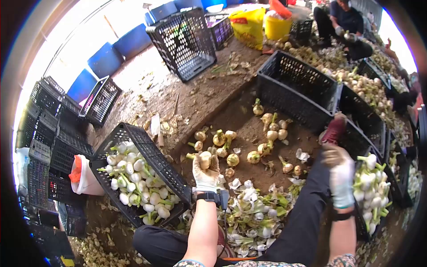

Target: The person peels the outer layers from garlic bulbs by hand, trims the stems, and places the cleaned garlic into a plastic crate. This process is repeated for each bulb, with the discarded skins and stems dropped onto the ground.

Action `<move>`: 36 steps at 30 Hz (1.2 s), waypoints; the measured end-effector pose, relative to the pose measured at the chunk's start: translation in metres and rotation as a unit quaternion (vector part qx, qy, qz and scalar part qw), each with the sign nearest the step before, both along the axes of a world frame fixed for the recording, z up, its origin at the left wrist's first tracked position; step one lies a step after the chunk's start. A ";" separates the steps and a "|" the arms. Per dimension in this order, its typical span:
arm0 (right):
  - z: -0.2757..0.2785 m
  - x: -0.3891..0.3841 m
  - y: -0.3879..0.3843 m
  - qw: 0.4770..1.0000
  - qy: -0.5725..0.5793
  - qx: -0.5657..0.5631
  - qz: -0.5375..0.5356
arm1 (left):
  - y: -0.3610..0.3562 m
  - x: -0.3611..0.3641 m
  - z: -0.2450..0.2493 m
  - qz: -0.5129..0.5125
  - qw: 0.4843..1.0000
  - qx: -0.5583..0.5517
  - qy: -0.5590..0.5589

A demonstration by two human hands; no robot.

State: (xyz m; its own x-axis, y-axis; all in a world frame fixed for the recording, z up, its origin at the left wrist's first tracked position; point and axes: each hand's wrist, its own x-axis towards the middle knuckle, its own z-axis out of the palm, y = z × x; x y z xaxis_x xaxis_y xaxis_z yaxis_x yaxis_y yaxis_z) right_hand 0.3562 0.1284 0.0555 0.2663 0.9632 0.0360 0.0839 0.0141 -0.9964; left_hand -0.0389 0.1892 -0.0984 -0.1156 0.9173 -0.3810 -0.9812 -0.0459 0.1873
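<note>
The white-gloved left hand (205,174) is raised over the brown dirt floor (249,129); its fingers (214,165) curl shut around a pale round onion bulb (204,159) held at the fingertips, above the palm; the bulb's green stub seems to point left, its long axis roughly crosswise; the gloved right hand (341,175) is blurred beside a black plastic crate (362,133), and I cannot tell its grip.

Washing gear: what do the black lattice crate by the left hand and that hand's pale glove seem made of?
Black lattice crate: probably moulded plastic, matt, even grid walls. Pale glove on the left hand: seemingly knitted fabric, soft, soiled.
</note>
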 end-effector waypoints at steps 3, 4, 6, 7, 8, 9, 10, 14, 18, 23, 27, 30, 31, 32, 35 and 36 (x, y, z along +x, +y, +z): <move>0.014 -0.096 -0.017 0.978 0.154 -0.024 0.136 | -0.032 0.039 0.070 -0.089 0.984 0.130 0.084; 0.009 -0.116 -0.018 0.969 0.190 -0.015 0.155 | -0.047 0.052 0.099 -0.109 0.967 0.157 0.167; 0.025 -0.144 -0.027 0.963 0.201 -0.010 0.182 | -0.073 0.065 0.134 -0.150 0.920 0.176 0.317; 0.036 -0.155 -0.034 0.966 0.176 -0.014 0.188 | -0.088 0.068 0.146 -0.164 0.875 0.202 0.408; 0.040 -0.164 -0.041 0.959 0.190 0.005 0.211 | -0.100 0.072 0.155 -0.141 0.813 0.225 0.518; 0.040 -0.170 -0.047 0.950 0.203 0.023 0.235 | -0.112 0.076 0.164 -0.112 0.738 0.243 0.620; 0.037 -0.173 -0.054 0.943 0.223 0.043 0.242 | -0.126 0.072 0.174 -0.050 0.595 0.251 0.762; 0.039 -0.190 -0.086 0.959 0.185 0.038 0.212 | -0.164 0.055 0.204 0.038 0.444 0.298 0.844; 0.033 -0.201 -0.110 0.917 0.341 -0.007 0.205 | -0.189 0.048 0.199 0.061 0.449 0.274 0.848; 0.032 -0.195 -0.126 0.887 0.367 -0.025 0.279 | -0.206 0.043 0.187 0.045 0.523 0.258 0.811; 0.028 -0.190 -0.130 0.898 0.308 0.002 0.316 | -0.204 0.039 0.165 0.008 0.615 0.233 0.753; 0.024 -0.184 -0.129 0.928 0.210 -0.003 0.308 | -0.200 0.037 0.155 -0.025 0.641 0.220 0.735; 0.028 -0.182 -0.129 0.935 0.160 0.010 0.316 | -0.200 0.036 0.153 -0.034 0.654 0.211 0.726; 0.029 -0.182 -0.130 0.937 0.192 0.004 0.293 | -0.202 0.035 0.159 -0.056 0.668 0.223 0.707; 0.039 -0.183 -0.126 0.950 0.122 0.015 0.286 | -0.205 0.037 0.156 -0.123 0.797 0.242 0.540; 0.038 -0.181 -0.123 0.952 0.085 0.016 0.294 | -0.203 0.034 0.152 -0.149 0.837 0.231 0.473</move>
